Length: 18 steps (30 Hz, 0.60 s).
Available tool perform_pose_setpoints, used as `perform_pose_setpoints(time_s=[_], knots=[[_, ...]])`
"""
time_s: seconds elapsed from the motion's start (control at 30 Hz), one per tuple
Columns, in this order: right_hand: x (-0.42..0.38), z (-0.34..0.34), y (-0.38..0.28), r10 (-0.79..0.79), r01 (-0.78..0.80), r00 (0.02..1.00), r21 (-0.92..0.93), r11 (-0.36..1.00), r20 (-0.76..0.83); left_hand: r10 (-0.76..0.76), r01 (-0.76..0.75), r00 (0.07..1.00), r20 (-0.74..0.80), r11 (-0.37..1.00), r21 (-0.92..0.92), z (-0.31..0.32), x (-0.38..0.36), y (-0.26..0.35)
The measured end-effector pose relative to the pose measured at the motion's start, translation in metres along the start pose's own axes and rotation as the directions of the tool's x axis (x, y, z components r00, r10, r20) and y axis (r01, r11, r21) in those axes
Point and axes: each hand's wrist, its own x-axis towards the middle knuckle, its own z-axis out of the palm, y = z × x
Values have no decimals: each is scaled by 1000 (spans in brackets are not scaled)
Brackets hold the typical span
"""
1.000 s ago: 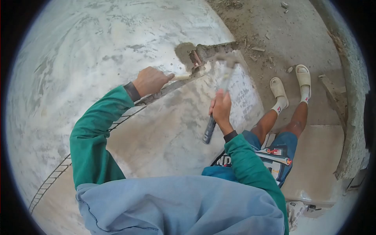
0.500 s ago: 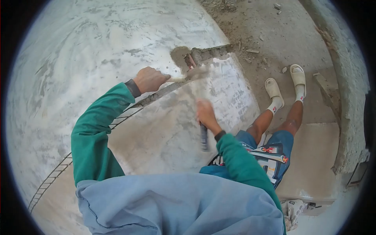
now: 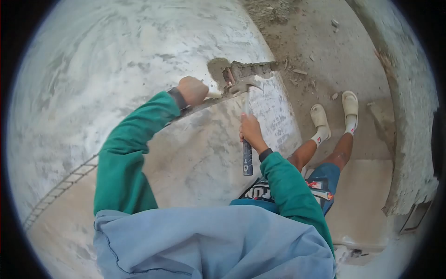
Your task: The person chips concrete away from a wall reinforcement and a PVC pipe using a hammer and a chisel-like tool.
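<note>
Clock as on my head feed, 12 at the top; my right hand (image 3: 251,129) is closed round the black-gripped, pale-shafted claw hammer (image 3: 247,160), shaft lying 12 to 6, head at 12 from that fist; head's own axis about 9 to 3, blunt end at 9, curved claw at 3; my left hand (image 3: 193,90) sits at 10 from the right, closed on a short, pale, straight rod (image 3: 213,94) that sticks out at 3, so its exposed end points roughly at the blunt face; near each other, can't tell if touching; left is the nearer hand to the rod, right is well apart at 4 to 5; rod lies by the rough grey broken notch (image 3: 253,69) in the whitish slab (image 3: 116,88), with the notch at 1 to 2 from it.
</note>
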Motion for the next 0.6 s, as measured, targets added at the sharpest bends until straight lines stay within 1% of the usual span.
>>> perform_pose_setpoints(time_s=[0.03, 0.07, 0.1, 0.17, 0.23, 0.27, 0.3, 0.33, 0.37, 0.4, 0.43, 0.47, 0.53, 0.57, 0.6], knots=[[-9, -6, -4, 7, -7, 1000, -35, 999, 14, -20, 20, 1000, -5, 999, -33, 6, -3, 10], [-15, -13, -12, -31, 28, 999, -64, 998, -38, -130, 119, 987, -95, 987, -110, 11, -2, 22], [-17, -21, -22, -79, 70, 993, -98, 993, -87, -248, 212, 952, -181, 958, -195, 15, 0, 32], [-21, -41, -38, -108, 92, 991, -184, 979, -77, -451, 354, 850, -274, 873, -336, 49, 2, 69], [-22, -60, -59, -130, 109, 990, -285, 952, -55, -673, 553, 702, -231, 720, -419, 68, -6, 123], [-24, -67, -67, -136, 97, 986, -343, 935, -92, -785, 602, 611, -98, 541, -587, 75, -8, 148], [-27, -72, -75, -144, 83, 981, -396, 914, -126, -854, 624, 517, 63, 326, -710, 83, -13, 171], [-31, -76, -82, -139, 79, 985, -447, 891, -102, -855, 485, 504, 123, 162, -860, 102, -18, 195], [-37, -80, -90, -160, 107, 985, -479, 871, -70, -850, 311, 497, 174, -12, -950, 123, -18, 224], [-43, -83, -99, -183, 140, 982, -507, 850, -36, -845, 131, 490, 213, -170, -977, 147, -8, 257], [-48, -86, -105, -182, 136, 983, -552, 822, -30, -839, -57, 486, 247, -313, -948, 161, 1, 284], [-54, -88, -110, -179, 130, 984, -596, 793, -22, -839, -76, 467, 279, -352, -933, 160, 1, 301], [-63, -86, -114, -242, 144, 970, -709, 691, -39, -731, -276, 527, 433, -629, -727, 151, 10, 323], [-69, -83, -116, -231, 145, 973, -744, 653, -13, -719, -298, 515, 466, -660, -690, 140, 6, 319], [-73, -81, -117, -243, 155, 970, -776, 611, 3, -712, -371, 528, 462, -683, -629, 130, 3, 315]])
